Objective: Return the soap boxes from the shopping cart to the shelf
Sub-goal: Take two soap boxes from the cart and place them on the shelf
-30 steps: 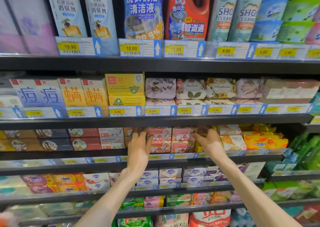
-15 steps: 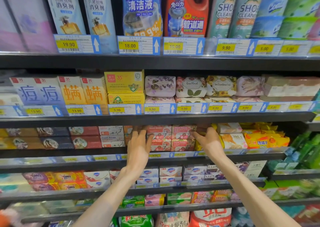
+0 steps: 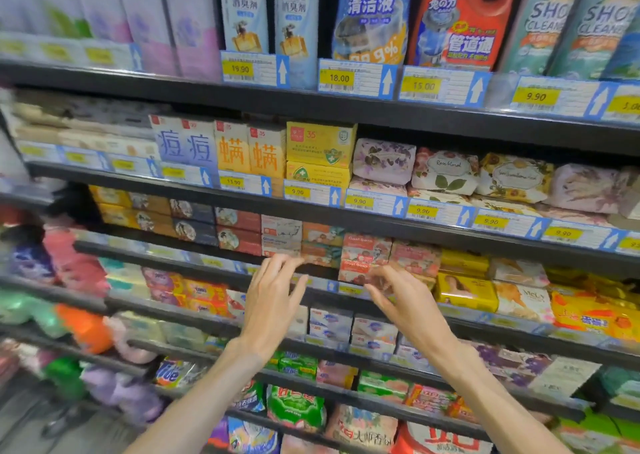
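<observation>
Left hand (image 3: 273, 297) and right hand (image 3: 403, 301) hovering empty, fingers loosely spread, just before the shelf (image 3: 194, 251). Goat Soap boxes (image 3: 363, 257) sitting stacked at the lip. Risk: a stray finger nudging the stack off.

Bright, even store light falls over the shelves (image 3: 346, 107), with deep shadow in the recesses beneath each one. Motion blur smears the left side and lower corners; the price tags (image 3: 339, 78) at centre stay legible. Wide-angle distortion tilts and bows the shelf lines.
</observation>
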### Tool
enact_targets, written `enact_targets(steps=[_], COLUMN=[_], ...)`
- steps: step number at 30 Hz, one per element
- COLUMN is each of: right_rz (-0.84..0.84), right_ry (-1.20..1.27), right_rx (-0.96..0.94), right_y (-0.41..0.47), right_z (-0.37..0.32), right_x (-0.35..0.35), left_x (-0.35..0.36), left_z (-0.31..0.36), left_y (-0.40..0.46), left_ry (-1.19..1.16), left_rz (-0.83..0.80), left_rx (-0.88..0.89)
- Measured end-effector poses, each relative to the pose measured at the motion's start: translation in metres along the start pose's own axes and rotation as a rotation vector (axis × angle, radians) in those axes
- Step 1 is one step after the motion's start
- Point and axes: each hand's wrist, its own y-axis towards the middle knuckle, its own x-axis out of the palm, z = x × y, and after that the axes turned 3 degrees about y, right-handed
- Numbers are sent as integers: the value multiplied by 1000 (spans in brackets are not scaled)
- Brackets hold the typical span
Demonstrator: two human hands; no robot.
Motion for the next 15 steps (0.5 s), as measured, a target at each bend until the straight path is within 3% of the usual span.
enact_targets(steps=[8, 15], right_rz=[-289, -491], right_ry=[95, 178], right_rx=[-365, -635], right_y=[28, 37], right_z=[-88, -228], right_x=[83, 162], left_x=[-86, -195], left_z=[-66, -134], left_y=[-92, -197], left_ry=[283, 486], left_rz=[-1, 45], left_rx=[-179, -471])
